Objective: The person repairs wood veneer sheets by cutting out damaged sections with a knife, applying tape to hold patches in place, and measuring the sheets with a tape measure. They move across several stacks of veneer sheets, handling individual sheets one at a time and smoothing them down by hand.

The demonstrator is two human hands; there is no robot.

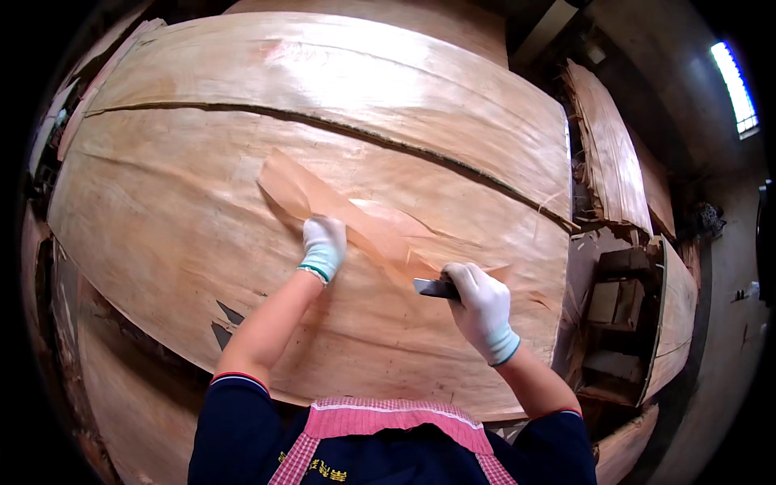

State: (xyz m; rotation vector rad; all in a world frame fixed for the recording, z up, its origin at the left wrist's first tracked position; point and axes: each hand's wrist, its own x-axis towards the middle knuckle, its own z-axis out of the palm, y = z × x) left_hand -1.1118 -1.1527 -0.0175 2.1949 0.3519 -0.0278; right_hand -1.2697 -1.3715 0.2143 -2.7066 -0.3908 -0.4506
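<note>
A large wood veneer sheet (202, 186) fills the middle, split by a long dark crack across its upper part. A loose, thin orange-brown strip (283, 178), crumpled and lying diagonally, rests on it. My left hand (322, 245), in a white glove with a green cuff, is closed on the strip's lower edge left of centre. My right hand (480, 311), also white-gloved, grips a dark flat tool with a pale metal blade (428, 286), pointing left, beside the strip's right end. Small dark gaps show in the sheet at lower left.
More veneer sheets (606, 145) with ragged edges are stacked at the right, beside a boxy wooden structure (614, 303) with openings. Other sheets (133, 380) lie along the left and behind. A grey floor (719, 356) runs along the far right, below a bright window (731, 89).
</note>
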